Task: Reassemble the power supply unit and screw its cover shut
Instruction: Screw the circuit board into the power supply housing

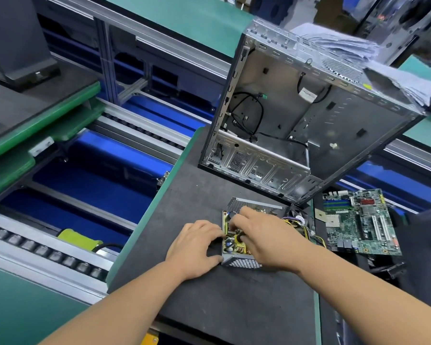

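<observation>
The power supply unit (241, 262), a small perforated metal box with no cover on it, sits on the dark mat (209, 307). Its yellow circuit board (230, 241) shows inside. My left hand (197, 245) grips the box's left wall, thumb at its near corner. My right hand (261, 235) reaches over the open top, fingers down on the board; whether it holds something there is hidden. A bundle of yellow and coloured wires (302, 229) trails from the unit to the right.
An empty computer case (309, 115) stands open behind the unit. A green motherboard (361, 222) lies at the right. A roller conveyor (47, 252) with blue panels runs to the left. A yellow-green object (79, 239) rests by the rollers. Stacked grey cloths (353, 46) lie on the case.
</observation>
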